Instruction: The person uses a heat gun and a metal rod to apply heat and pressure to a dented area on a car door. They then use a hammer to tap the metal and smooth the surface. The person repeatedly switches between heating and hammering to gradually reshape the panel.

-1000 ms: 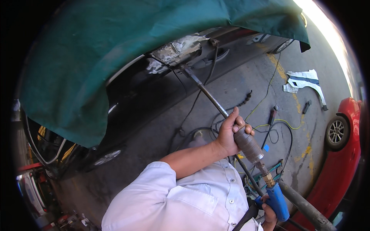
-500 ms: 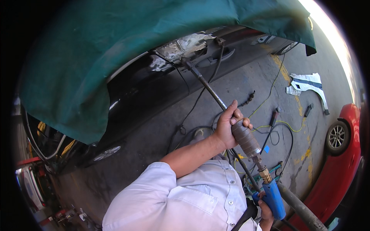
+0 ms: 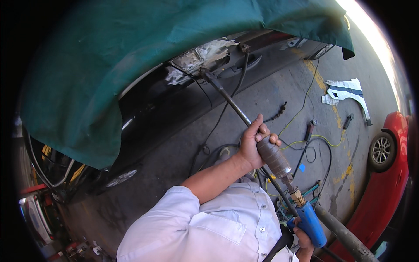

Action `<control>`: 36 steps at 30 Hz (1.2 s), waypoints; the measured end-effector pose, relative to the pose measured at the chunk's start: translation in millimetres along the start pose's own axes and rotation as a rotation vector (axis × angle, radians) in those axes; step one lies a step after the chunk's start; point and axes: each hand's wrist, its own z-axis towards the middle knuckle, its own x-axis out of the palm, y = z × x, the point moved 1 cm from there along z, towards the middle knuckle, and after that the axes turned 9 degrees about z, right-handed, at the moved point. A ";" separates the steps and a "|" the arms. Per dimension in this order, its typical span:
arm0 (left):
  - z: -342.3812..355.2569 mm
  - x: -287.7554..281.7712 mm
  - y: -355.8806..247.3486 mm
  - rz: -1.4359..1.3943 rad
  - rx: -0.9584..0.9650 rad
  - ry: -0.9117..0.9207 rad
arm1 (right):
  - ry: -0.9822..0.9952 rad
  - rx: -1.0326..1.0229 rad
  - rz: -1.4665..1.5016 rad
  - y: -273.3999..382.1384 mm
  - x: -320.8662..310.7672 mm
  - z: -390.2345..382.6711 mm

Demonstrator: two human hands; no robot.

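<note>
My left hand (image 3: pixel 254 143) is closed round the upper end of the brown cylindrical weight on a slide hammer (image 3: pixel 275 157), thumb pointing up the rod. Its long metal rod slants away to the dark car (image 3: pixel 170 102), where the tip meets the edge of a scraped bare-metal patch (image 3: pixel 200 58) near the door handle. At the near end, my right hand (image 3: pixel 302 241) wraps the blue pistol grip (image 3: pixel 312 225), partly hidden by it. A black cable runs up to a clamp (image 3: pixel 245 48) fixed beside the bare patch.
A green cover (image 3: pixel 87 83) drapes over the car. Cables, a grinder-like tool (image 3: pixel 310 130) and a white fender panel (image 3: pixel 349 94) lie on the floor to the right. Beyond are a red car (image 3: pixel 379 192) and a thick grey pole (image 3: pixel 345 233) at lower right.
The view has shifted slightly, so the scene sits a little further left. Both hands keep their grips on the slide hammer, and its tip stays at the bare patch.
</note>
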 end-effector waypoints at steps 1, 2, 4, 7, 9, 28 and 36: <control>-1.2 3.7 -3.3 -0.004 0.011 0.023 | -0.006 -0.001 0.014 -0.3 -0.8 -0.5; -2.2 7.2 -7.3 -0.017 -0.007 -0.013 | -0.012 -0.003 0.027 -0.6 -1.3 -0.7; -2.4 14.0 -18.7 -0.061 -0.098 -0.101 | -0.012 -0.016 0.009 0.6 -1.1 -0.7; 3.2 15.0 -35.1 -0.100 0.128 -0.086 | 0.015 -0.097 -0.047 9.0 1.9 2.7; 5.4 8.7 -31.8 -0.174 0.063 0.176 | 0.084 -0.231 -0.265 19.1 5.8 5.9; 0.6 11.0 24.7 0.070 0.003 -0.108 | 0.089 0.077 0.312 -20.9 -26.4 16.7; 15.7 13.4 14.9 0.036 -0.064 -0.126 | 0.008 0.020 0.234 -26.1 -8.3 3.4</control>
